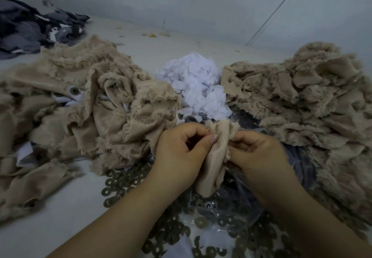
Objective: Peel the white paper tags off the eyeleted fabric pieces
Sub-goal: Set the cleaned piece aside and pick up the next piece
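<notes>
A small beige furry fabric piece [213, 163] hangs between both hands in the lower middle. My left hand [179, 153] pinches its left edge with thumb and curled fingers. My right hand [259, 153] grips its right edge, fingers curled into the fur. No white tag shows on this piece. A heap of peeled white paper tags [197, 84] lies just beyond the hands. On the left sits a pile of beige fabric pieces [84, 105], one with a metal eyelet on a white tag [74, 91]. Another beige pile [306, 101] fills the right side.
Several loose metal ring washers [120, 183] are scattered on the white table [60, 217] under my forearms, beside a clear plastic bag [227, 203]. Dark grey fabric [30, 28] is heaped at the far left. A pale wall [201, 2] closes off the back.
</notes>
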A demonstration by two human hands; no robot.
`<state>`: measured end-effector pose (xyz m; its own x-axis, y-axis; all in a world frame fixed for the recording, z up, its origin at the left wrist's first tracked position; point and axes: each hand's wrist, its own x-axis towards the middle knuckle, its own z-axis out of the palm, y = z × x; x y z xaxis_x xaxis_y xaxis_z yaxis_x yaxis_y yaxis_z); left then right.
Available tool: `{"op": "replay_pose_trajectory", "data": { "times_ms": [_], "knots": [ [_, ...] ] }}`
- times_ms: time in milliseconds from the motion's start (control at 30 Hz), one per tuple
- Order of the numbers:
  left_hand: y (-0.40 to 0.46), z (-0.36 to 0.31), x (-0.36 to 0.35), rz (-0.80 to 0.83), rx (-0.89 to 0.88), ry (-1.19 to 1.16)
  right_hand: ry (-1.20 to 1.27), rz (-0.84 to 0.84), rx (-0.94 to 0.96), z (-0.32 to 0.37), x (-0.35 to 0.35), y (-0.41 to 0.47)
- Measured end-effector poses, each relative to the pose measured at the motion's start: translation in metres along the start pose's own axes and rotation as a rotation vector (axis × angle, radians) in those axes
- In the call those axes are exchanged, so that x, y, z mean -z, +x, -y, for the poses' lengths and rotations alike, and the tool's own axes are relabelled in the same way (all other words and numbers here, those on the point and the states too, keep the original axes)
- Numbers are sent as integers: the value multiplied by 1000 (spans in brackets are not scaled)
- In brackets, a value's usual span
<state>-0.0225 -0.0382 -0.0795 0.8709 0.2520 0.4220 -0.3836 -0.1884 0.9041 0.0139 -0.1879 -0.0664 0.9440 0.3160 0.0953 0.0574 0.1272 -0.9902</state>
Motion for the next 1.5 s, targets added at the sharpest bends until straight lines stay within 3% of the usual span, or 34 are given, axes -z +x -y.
{"op": "replay_pose_trajectory", "data": {
  "times_ms": [133, 433, 600, 667, 900, 1067, 1200, 1333, 1500],
  "knots": [
    [0, 0, 0, -7, 2, 25, -64, -98, 33, -1, 0, 0],
    [0, -4, 1, -2, 24, 16, -151, -131, 108, 4, -5, -6],
    [-1, -6, 2, -18, 15, 47, -198, 22, 251, 4, -7, -10],
    [-2, -5, 1, -17, 4, 65, -249, 6, 276, 3, -9, -10],
    [-4, -3, -1, -75, -221, 344, -116, -106, 90, -1, -2, -4],
    [-3, 2, -1, -8, -410, 411, -124, -125, 75, 0, -4, -6],
    [-1, 2, -1, -14, -229, 326, -67, -186, 34, 0, -4, -5],
    [0, 1, -1, 16, 195, -120, -43, -198, 21, -1, -5, -5],
    [2, -2, -1, 33, 280, -282, -50, -233, 12, -3, -4, -4]
  ]
}}
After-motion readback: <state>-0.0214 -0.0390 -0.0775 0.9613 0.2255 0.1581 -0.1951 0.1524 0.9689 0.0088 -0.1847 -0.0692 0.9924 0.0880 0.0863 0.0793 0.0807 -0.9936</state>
